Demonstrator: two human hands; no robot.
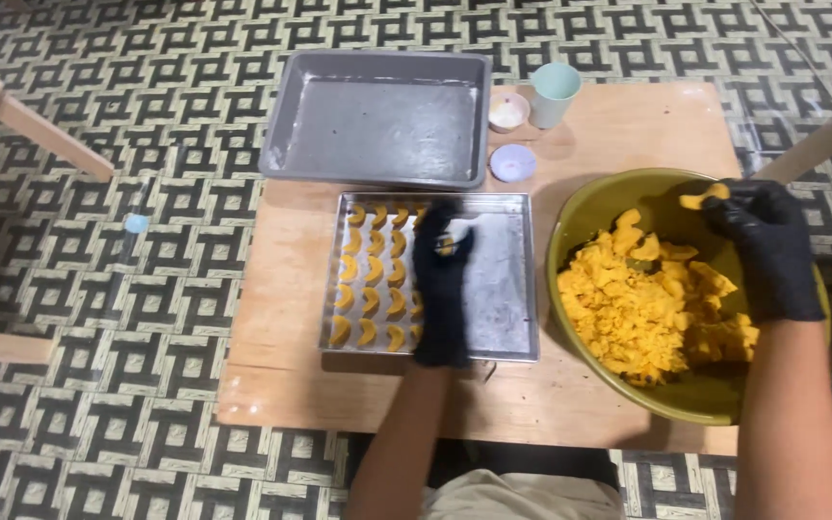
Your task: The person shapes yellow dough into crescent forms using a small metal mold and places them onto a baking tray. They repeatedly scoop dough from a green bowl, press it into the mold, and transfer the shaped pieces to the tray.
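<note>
My left hand [442, 279], in a black glove, hovers over a shallow metal baking tray [505, 289] and pinches a small crescent of yellow dough at its top row. Rows of yellow dough crescents [370, 279] fill the tray's left part. My right hand [767, 246], also in a black glove, is inside a large olive-green bowl [589, 207] and holds a piece of yellow dough at its fingertips. A heap of crumbly yellow dough [647, 303] lies in the bowl.
A bigger, deeper metal pan [377, 120] stands behind the tray. Beside it are a pale green cup [555, 94], a small dish of white stuff [508, 112] and a small lilac lid [512, 163]. All rest on a low wooden table [281, 289] over patterned floor.
</note>
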